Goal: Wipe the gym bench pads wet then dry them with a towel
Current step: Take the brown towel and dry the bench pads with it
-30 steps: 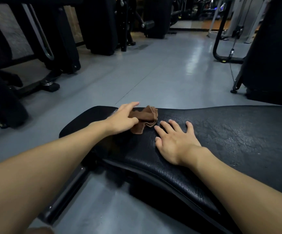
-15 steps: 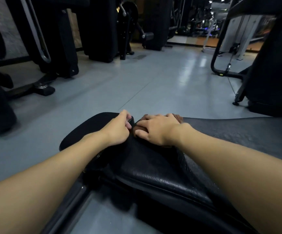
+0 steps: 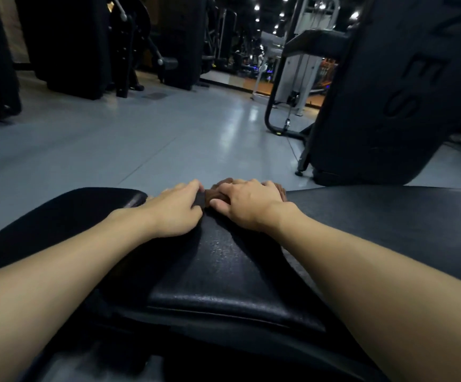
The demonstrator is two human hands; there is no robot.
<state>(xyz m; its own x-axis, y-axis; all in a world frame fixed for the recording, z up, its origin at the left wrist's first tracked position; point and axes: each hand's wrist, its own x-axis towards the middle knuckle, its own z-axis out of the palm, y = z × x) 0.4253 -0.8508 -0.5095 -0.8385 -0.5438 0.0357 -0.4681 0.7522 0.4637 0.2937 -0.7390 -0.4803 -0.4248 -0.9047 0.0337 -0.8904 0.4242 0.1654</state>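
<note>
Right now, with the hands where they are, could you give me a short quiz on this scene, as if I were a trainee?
1. True or false: the brown cloth is spread out flat and in full view.
2. The left hand and the right hand are both on the bench pad. Which one covers the cloth? A: left. B: right. C: neither.
3. Fill in: seen from the wearer, both hands sit at the pad's ____ edge.

Key: 1 false, most of it is hidden under a hand. 2 B. 3 far.
</note>
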